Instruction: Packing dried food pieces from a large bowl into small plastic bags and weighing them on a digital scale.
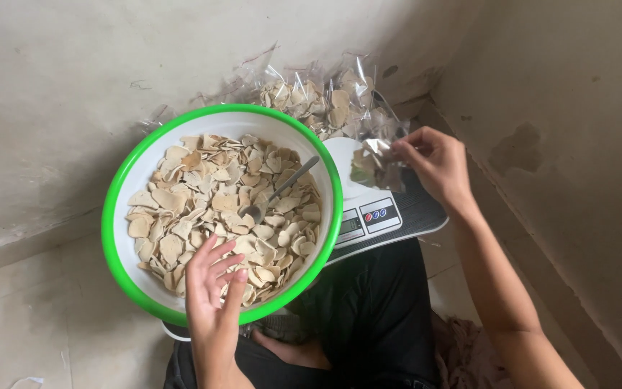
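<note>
On the left, a round white plastic basin with a bright green rim (113,238) sits low in front of the person, filled with pale beige, flat, irregular dried chips (203,194). The left hand (214,284) reaches over the near rim of the basin, fingers spread and slightly curled, fingertips resting on the chips at the near side of the heap; whether it has any chips pinched cannot be told. A metal spoon (282,189) lies in the chips near the middle of the basin, its handle slanting up toward the far right rim, well apart from the left hand.

Just beyond the basin, against the grey concrete wall (73,86), lies a heap of clear plastic bags filled with the same chips (318,101). To the right of the basin, a small digital kitchen scale (383,216) with a white round platform rests on the person's lap. Above its platform the right hand (433,162) pinches the top edge of a small clear plastic bag (376,166) with a few chips inside, thumb and fingers pressed together on the film.
</note>
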